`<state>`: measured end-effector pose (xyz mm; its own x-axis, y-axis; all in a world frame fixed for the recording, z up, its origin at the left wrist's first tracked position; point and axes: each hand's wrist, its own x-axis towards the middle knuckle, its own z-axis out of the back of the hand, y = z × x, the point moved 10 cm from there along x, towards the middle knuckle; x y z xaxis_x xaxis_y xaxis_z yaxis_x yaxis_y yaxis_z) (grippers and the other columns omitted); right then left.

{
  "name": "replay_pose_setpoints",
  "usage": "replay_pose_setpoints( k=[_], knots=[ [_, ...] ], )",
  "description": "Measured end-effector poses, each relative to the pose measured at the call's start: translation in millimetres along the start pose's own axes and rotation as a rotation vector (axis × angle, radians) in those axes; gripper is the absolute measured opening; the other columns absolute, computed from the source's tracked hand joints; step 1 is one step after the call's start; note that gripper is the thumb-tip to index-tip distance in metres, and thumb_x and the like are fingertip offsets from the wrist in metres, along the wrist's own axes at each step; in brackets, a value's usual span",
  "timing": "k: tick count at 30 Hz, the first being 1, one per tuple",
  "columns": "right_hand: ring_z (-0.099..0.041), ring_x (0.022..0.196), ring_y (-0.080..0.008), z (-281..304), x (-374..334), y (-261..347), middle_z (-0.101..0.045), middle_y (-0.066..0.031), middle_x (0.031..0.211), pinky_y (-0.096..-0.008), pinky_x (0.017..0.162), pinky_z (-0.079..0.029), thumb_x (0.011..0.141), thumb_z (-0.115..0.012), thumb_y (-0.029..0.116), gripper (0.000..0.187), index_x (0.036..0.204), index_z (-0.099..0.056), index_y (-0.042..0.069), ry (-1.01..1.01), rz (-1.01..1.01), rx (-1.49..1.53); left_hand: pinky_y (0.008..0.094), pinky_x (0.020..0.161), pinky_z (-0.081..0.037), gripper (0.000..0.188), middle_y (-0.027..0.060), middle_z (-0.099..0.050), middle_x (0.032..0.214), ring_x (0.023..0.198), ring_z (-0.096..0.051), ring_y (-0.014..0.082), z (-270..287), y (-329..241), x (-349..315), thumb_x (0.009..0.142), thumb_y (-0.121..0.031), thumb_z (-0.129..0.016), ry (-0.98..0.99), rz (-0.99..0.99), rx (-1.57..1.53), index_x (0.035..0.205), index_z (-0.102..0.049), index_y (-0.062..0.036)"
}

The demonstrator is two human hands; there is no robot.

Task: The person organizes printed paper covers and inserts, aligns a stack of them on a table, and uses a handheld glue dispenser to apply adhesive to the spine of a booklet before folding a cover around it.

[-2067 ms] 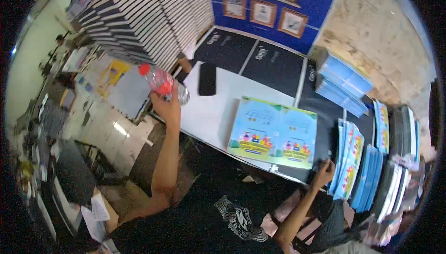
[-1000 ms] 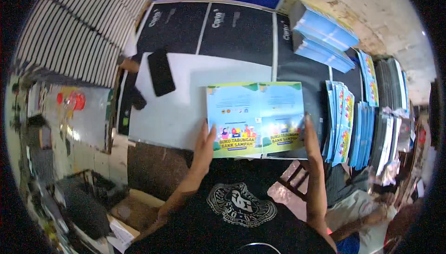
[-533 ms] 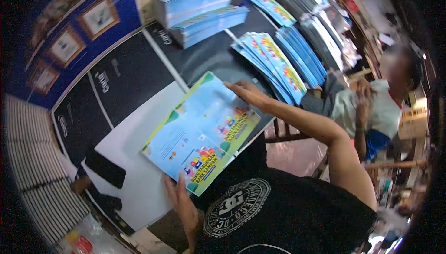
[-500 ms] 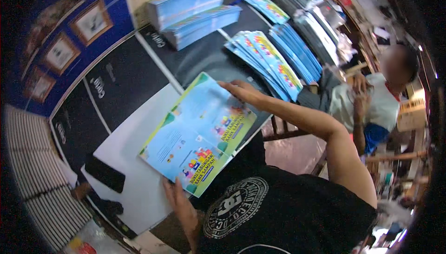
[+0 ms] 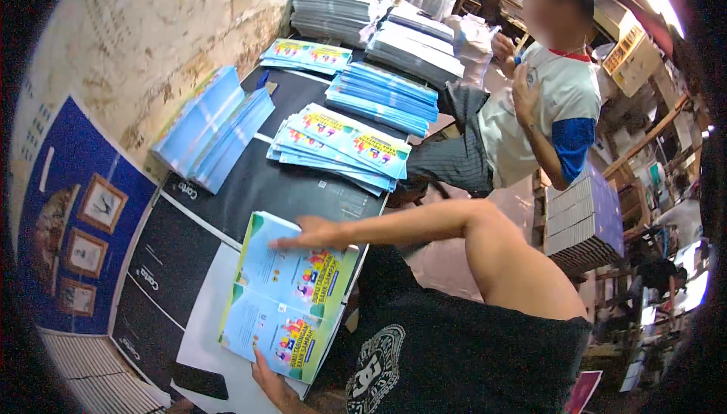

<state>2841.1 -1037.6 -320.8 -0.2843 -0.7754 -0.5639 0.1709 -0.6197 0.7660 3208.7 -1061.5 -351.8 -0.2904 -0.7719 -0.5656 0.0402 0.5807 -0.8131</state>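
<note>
Black-covered table [image 5: 261, 185] bears a printed sheet [image 5: 282, 297]; right hand [image 5: 322, 233], grip unclenched, rests at its one o'clock; left hand [image 5: 273, 388] meets its six-o'clock edge, grip indeterminable.

Lettering [image 5: 322, 285] on covers [image 5: 282, 293], tabletop [image 5: 295, 187], shirt [image 5: 469, 338]

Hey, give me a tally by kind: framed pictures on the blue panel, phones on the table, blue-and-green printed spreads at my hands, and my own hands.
Framed pictures: 3
Black phone: 1
Printed spread: 1
Your hands, left hand and right hand: 2
Total: 7
</note>
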Motion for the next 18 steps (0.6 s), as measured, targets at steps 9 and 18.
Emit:
replay_pose_setpoints(
  k=[9, 18],
  knots=[
    [-0.071, 0.081, -0.0313, 34, -53, 12, -0.070, -0.0210, 0.085, -0.0412, 0.072, -0.055, 0.071, -0.080, 0.062, 0.069, 0.091, -0.065, -0.002, -0.336, 0.479, -0.002, 0.0479, 0.098, -0.047, 0.039, 0.0169, -0.065, 0.104, 0.101, -0.060, 0.0339, -33, -9, -22, 0.097, -0.034, -0.063, -0.269, -0.064, -0.141, 0.104, -0.070, 0.0036],
    [-0.065, 0.082, -0.0172, 54, -66, 34, -0.066, -0.0122, 0.088, -0.0353, 0.070, -0.052, 0.076, -0.084, 0.047, 0.058, 0.096, -0.060, -0.002, -0.238, 0.724, 0.187, 0.0459, 0.094, -0.051, 0.040, 0.0201, -0.062, 0.116, 0.106, -0.062, 0.0325, -11, -66, -26, 0.098, -0.027, -0.059, -0.186, -0.482, 0.191, 0.118, -0.059, 0.0078]
  ],
)
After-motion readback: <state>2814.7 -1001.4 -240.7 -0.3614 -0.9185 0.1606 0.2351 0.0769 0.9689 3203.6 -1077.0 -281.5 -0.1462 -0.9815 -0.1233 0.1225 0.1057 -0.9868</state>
